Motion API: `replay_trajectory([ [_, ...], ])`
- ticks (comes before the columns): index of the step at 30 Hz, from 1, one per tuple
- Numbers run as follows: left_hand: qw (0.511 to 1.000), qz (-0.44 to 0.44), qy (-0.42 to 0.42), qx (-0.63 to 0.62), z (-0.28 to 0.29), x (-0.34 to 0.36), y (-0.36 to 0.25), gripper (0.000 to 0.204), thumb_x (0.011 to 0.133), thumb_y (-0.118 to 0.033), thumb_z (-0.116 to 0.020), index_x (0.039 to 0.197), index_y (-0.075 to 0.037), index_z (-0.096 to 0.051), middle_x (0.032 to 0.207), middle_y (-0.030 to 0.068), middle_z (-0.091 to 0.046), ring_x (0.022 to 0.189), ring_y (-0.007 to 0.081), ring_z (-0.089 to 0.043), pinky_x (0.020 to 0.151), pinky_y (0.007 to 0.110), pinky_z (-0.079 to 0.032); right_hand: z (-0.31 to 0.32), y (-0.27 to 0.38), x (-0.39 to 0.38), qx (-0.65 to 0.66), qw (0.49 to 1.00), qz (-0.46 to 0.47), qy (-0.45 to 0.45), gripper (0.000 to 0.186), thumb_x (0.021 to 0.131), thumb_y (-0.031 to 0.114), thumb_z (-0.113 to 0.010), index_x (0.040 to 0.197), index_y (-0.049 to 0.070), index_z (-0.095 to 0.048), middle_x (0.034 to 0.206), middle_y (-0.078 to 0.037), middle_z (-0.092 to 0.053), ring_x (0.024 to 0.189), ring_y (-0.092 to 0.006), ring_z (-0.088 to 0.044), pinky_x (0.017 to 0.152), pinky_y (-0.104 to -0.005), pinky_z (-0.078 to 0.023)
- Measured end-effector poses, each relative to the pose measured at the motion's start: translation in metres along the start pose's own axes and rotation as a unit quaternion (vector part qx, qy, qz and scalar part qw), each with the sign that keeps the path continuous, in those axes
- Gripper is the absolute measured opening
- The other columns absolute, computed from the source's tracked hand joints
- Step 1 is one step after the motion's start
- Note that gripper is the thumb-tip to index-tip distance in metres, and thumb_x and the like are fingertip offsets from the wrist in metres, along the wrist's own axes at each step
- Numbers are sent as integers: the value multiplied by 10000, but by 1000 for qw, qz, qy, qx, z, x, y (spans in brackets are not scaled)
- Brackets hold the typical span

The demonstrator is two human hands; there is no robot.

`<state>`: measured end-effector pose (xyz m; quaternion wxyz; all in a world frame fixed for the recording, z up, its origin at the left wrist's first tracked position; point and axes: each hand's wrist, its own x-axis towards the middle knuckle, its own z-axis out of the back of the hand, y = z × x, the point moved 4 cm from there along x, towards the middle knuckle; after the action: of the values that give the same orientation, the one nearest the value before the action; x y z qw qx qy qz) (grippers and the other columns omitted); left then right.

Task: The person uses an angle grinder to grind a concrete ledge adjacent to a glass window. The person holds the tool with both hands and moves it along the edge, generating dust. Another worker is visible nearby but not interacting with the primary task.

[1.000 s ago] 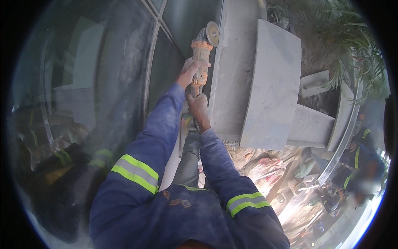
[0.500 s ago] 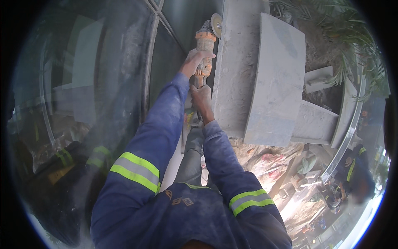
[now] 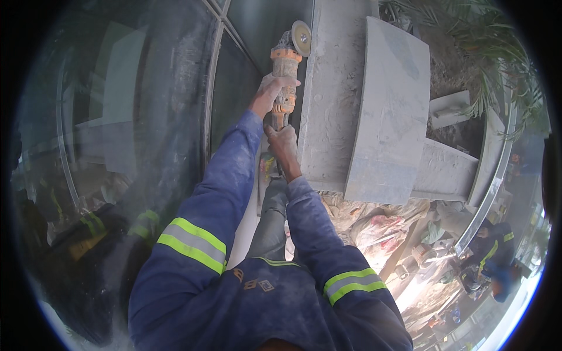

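Note:
Both hands hold an orange, dust-covered angle grinder (image 3: 285, 65), its head pointing away from me. My left hand (image 3: 270, 92) is wrapped round the middle of its body. Just behind, my right hand (image 3: 283, 144) is closed round the narrow rear grip. The pale round disc (image 3: 301, 38) on the head's right side stands beside the left edge of a grey concrete ledge (image 3: 332, 105); whether it touches that edge I cannot tell. On the ledge rests a large pale slab (image 3: 391, 111).
A dark glass wall (image 3: 170, 111) with metal frames runs along my left. Palm leaves (image 3: 492, 58) hang at the far right, above broken slab pieces (image 3: 449, 110). Plastic sheeting and debris (image 3: 380, 231) cover the lower ground. Another person in blue (image 3: 494, 251) works at the lower right.
The grinder and both hands have shifted slightly left and nearer to me. The disc has turned to show more of its face. The other person at lower right has changed posture.

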<state>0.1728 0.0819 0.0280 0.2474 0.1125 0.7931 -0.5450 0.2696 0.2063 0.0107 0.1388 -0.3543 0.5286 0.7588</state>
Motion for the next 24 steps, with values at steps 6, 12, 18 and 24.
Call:
replay_trajectory([
  [6,1000,4,-2,24,-4,3,-5,449,752,-314,-802,1064,-36,-639,870,73,-632,705,189,-658,607,350,-562,2,10,0,32,999,26,0,386,899,274,-769,729,-42,-626,627,-95,-628,508,-191,-630,494,-366,-508],
  [12,1000,-17,-5,21,-7,-5,-11,447,756,-325,-797,1063,-40,-641,878,68,-630,708,178,-651,627,326,-553,-1,4,6,23,1000,3,6,483,854,352,-764,888,-113,-637,724,-184,-688,575,-276,-698,565,-398,-553],
  [18,999,15,-14,28,-4,1,-6,447,752,-280,-808,1073,-30,-623,875,75,-629,723,199,-669,612,359,-566,-1,1,2,-4,999,23,-40,384,895,275,-777,773,-69,-659,663,-121,-662,557,-213,-663,540,-380,-538],
  [24,999,27,-16,20,-1,2,-3,440,758,-264,-808,1077,-26,-620,860,75,-624,721,206,-675,604,366,-576,-1,2,3,10,1000,13,-26,382,877,272,-778,770,-75,-661,674,-135,-668,571,-227,-672,560,-389,-546],
])
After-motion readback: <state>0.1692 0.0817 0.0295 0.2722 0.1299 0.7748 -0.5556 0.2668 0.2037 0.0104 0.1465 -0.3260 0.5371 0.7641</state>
